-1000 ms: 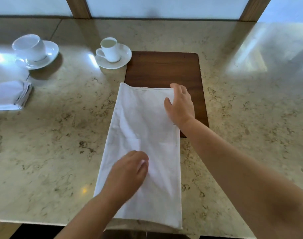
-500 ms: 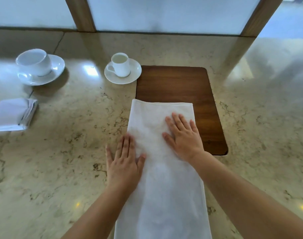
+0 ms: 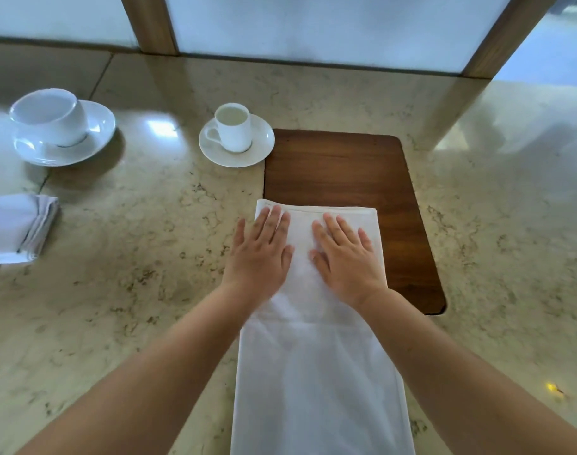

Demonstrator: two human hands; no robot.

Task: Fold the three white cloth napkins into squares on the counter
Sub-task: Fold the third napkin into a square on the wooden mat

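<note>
A white cloth napkin (image 3: 316,382) lies folded into a long strip on the marble counter (image 3: 142,290), running from the near edge up onto the wooden board (image 3: 339,169). My left hand (image 3: 260,254) presses flat on its far left part, thumb off the cloth on the stone. My right hand (image 3: 346,257) lies flat beside it on the far right part, fingers spread. Neither hand grips anything. A second white napkin (image 3: 14,228), folded into a square, rests at the left edge of the view.
A small cup on a saucer (image 3: 236,139) stands just left of the board's far corner. A larger cup and saucer (image 3: 60,126) sits at the far left. Wooden window posts (image 3: 149,24) rise behind the counter.
Both hands have slid forward along the napkin to its far end and now lie flat side by side. The view has tilted nearer, so the napkin's near end runs out of view.
</note>
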